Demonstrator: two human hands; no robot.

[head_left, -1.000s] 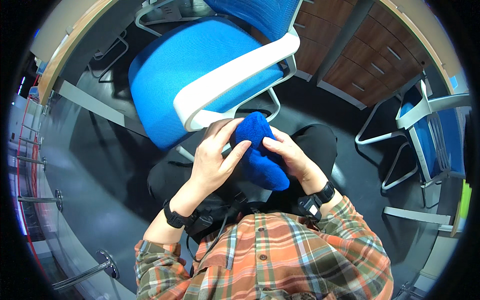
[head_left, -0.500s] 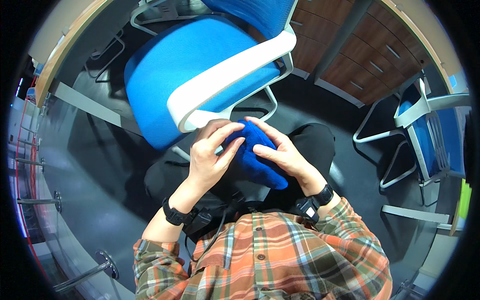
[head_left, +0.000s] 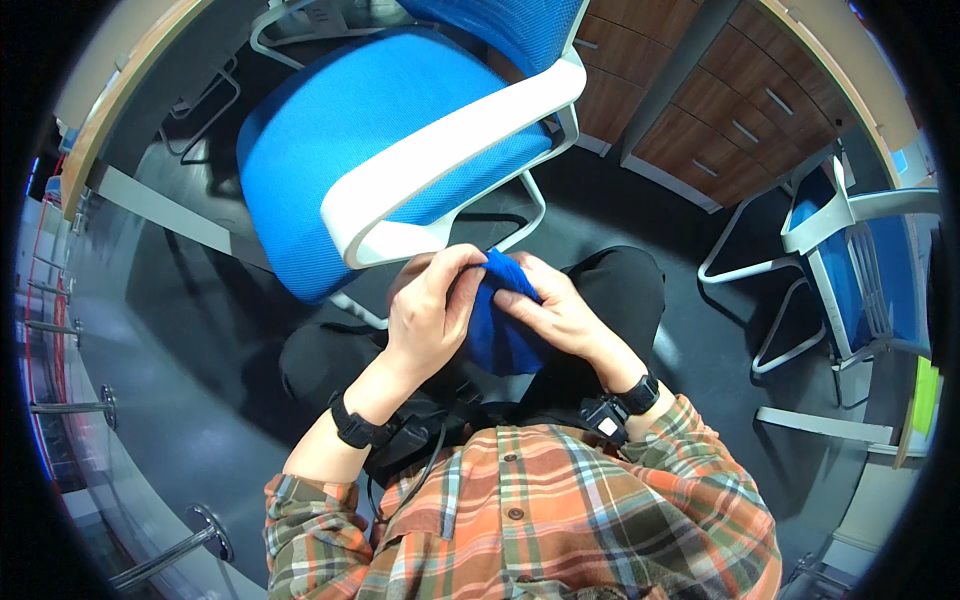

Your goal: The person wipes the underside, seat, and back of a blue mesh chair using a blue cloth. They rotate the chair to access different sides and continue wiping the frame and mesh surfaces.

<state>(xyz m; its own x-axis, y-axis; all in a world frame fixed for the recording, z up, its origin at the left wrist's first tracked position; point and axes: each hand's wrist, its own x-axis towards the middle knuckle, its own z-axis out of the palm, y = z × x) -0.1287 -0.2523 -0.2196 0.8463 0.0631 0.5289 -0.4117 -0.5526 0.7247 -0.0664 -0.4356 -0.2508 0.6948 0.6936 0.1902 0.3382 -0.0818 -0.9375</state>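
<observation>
Dark, smooth flooring is seen from the head view, with a blue mesh chair framed by a curved white armrest just ahead of the knees, wooden drawers behind it and a second blue chair at the right. A soft, deep-blue knitted cloth, bunched into a rounded lump, is held over the lap between both hands. The left hand is curled around its left side with fingers pressed together on the fabric, while the right hand is clamped on its upper edge; black bands are worn at both wrists below a checked orange flannel shirt.
</observation>
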